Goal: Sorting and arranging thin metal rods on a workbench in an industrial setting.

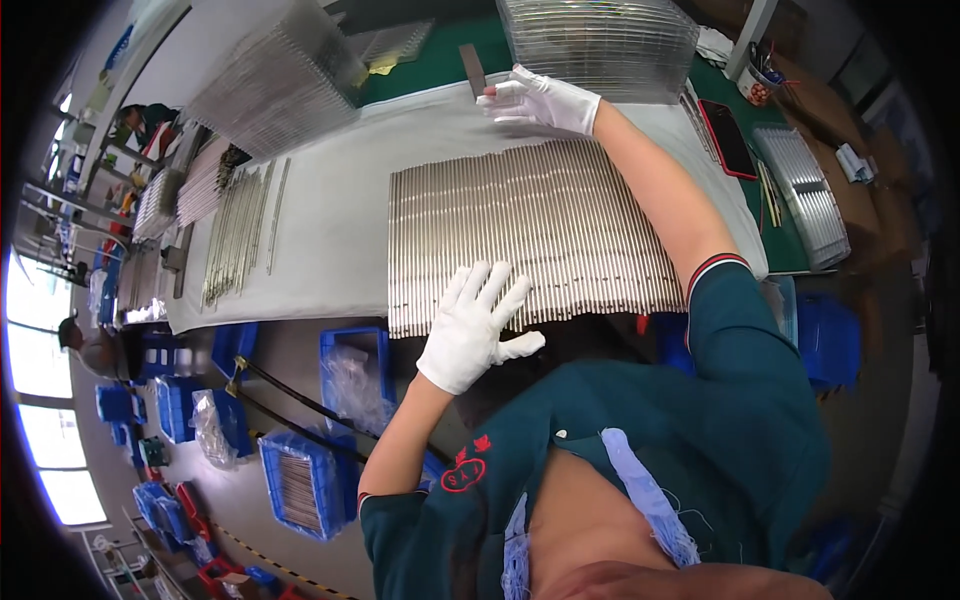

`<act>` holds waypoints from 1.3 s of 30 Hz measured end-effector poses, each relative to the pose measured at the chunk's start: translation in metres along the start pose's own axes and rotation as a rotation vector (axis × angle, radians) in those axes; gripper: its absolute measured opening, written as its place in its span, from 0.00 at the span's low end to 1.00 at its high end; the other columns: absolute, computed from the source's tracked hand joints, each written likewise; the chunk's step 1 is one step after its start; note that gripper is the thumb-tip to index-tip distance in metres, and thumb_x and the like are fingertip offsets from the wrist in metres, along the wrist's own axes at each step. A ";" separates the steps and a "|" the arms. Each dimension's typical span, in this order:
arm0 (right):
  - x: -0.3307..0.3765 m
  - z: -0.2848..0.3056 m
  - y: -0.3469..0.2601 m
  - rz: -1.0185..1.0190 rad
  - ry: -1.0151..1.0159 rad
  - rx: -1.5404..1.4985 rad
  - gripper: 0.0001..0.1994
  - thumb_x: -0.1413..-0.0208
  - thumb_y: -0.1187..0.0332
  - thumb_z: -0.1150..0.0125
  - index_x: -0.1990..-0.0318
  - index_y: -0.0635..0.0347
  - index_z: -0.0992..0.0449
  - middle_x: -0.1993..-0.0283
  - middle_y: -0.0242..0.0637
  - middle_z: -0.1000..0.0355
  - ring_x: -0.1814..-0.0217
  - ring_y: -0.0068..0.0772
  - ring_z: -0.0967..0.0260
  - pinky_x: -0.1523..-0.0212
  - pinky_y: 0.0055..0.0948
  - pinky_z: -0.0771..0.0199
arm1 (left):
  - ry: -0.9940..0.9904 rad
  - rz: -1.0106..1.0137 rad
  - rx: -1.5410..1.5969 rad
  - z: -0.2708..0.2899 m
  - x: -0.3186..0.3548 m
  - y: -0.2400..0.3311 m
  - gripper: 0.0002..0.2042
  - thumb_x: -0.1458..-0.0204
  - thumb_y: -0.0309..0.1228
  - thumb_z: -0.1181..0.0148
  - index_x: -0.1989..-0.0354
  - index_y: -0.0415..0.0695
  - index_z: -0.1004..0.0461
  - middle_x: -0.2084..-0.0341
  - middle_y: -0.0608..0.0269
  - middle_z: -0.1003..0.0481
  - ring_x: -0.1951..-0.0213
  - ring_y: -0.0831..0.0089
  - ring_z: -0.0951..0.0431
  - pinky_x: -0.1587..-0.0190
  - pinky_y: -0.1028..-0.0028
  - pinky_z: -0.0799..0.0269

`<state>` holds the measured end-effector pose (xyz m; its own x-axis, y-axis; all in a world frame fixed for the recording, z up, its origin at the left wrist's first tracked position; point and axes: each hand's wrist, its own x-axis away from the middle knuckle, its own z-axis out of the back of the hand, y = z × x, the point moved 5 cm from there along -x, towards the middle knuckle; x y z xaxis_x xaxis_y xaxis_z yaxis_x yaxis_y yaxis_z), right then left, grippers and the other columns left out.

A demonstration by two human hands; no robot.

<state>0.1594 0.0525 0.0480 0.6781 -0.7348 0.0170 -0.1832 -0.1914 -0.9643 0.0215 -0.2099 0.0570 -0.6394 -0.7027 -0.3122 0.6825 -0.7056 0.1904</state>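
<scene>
A wide row of thin silvery metal rods (520, 230) lies side by side on the white-covered table (330, 220). My left hand (472, 325), in a white glove, rests with fingers spread over the near ends of the rods, toward the row's left side. Beyond the far ends, my right hand (548, 102), also gloved in white, is stretched out with its fingers apart; one fingertip shows bare. Just past its fingertips stands a small grey-brown block (472, 70). Whether the fingers touch the block I cannot tell.
Stacks of clear plastic trays (605, 45) stand at the back, with another tall stack (270, 85) at far left. Looser rods (237, 235) lie on the left. A phone (727, 140) and a tray stack (800, 190) sit at right. Blue bins (305, 480) stand on the floor.
</scene>
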 end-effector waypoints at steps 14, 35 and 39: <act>0.037 0.031 0.011 -0.109 0.113 0.070 0.32 0.42 0.45 0.61 0.47 0.71 0.39 0.45 0.46 0.38 0.41 0.37 0.41 0.42 0.30 0.37 | 0.031 -0.134 -0.003 -0.031 -0.046 0.047 0.30 0.58 0.52 0.45 0.51 0.41 0.33 0.54 0.50 0.36 0.51 0.52 0.38 0.48 0.59 0.41; 0.100 0.074 0.009 -0.115 0.091 0.018 0.32 0.44 0.45 0.57 0.49 0.71 0.36 0.45 0.45 0.38 0.43 0.38 0.38 0.41 0.29 0.38 | 0.070 -0.438 0.181 -0.067 -0.113 0.127 0.21 0.55 0.44 0.46 0.54 0.46 0.34 0.57 0.58 0.36 0.54 0.60 0.37 0.50 0.65 0.40; 0.115 0.090 -0.009 -0.047 0.285 0.097 0.31 0.42 0.46 0.60 0.48 0.70 0.36 0.46 0.45 0.36 0.45 0.36 0.35 0.46 0.29 0.33 | 0.073 -0.457 0.184 -0.064 -0.115 0.134 0.22 0.55 0.44 0.46 0.54 0.45 0.34 0.57 0.57 0.36 0.53 0.60 0.36 0.50 0.65 0.40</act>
<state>0.3026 0.0280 0.0346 0.4544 -0.8824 0.1223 -0.0787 -0.1765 -0.9811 0.2089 -0.2174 0.0588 -0.8274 -0.3144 -0.4654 0.2605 -0.9489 0.1779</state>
